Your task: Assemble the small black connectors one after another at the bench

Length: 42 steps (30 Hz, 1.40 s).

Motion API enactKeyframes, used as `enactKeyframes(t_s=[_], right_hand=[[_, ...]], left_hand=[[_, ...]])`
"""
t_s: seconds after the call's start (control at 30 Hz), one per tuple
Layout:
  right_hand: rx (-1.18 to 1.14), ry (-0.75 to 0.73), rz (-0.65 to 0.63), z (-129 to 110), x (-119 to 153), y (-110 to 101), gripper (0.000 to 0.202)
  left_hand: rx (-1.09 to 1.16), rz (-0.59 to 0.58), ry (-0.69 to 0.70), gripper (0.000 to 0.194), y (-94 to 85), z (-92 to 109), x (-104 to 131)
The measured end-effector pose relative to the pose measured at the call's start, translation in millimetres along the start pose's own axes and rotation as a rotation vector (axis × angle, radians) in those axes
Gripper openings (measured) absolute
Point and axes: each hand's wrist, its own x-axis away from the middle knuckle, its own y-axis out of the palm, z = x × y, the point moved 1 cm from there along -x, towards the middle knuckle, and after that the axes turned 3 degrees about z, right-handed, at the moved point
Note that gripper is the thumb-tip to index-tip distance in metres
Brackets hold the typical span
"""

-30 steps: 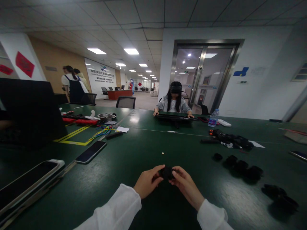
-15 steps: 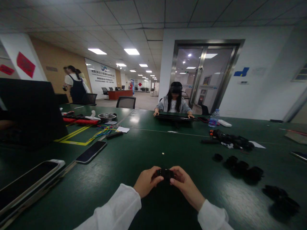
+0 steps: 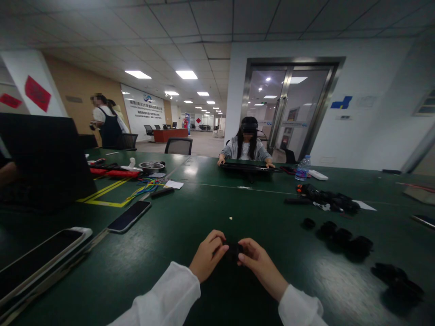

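A small black part (image 3: 234, 251), dark and too blurred to name closer, is between my hands above the green table (image 3: 163, 258). My right hand (image 3: 261, 262) pinches its right end between thumb and fingers. At its left end, the thumb and curled fingers of my left hand (image 3: 208, 255) close on it. A tiny pale piece (image 3: 230, 218) lies on the table just beyond my hands.
Several black parts (image 3: 341, 236) lie in a row at right, behind them a black cluster (image 3: 328, 199) and a water bottle (image 3: 303, 167). Phones (image 3: 129, 216), coloured wires (image 3: 146, 188) and a metal bowl (image 3: 152, 167) are at left. A person (image 3: 249, 142) sits opposite.
The black part has turned and now looks darker and narrower. The fingers of my left hand have lifted and shifted slightly at its left end; my right hand moved slightly.
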Motion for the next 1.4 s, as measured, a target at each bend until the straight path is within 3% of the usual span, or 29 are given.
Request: enactKeyframes(t_s=[0.13, 0.27, 0.5, 0.8, 1.0, 1.23, 1.4], right_hand=[[-0.055, 0.020, 0.050, 1, -1, -2, 0.025], [-0.133, 0.029, 0.094, -2, -2, -1, 0.028], [-0.131, 0.053, 0.107, -5, -1, 2, 0.030], [0.035, 0.022, 0.061, -9, 3, 0, 0.028], [0.169, 0.008, 0.020, -17, 5, 5, 0.029], [0.071, -0.007, 0.120, -9, 2, 0, 0.027], [0.049, 0.021, 0.133, -9, 1, 0, 0.028]], left_hand=[[0.036, 0.017, 0.030, 0.011, 3.1, -2, 3], [0.061, -0.011, 0.059, 0.027, 8.1, -7, 4], [0.041, -0.022, 0.049, 0.033, 5.6, -6, 3], [-0.019, -0.049, -0.087, 0.027, 1.6, -3, 2], [-0.027, -0.130, -0.200, 0.027, 2.6, -11, 2], [-0.059, -0.125, -0.077, 0.045, 3.8, -8, 2], [-0.060, -0.176, -0.123, 0.043, 4.9, -6, 1]])
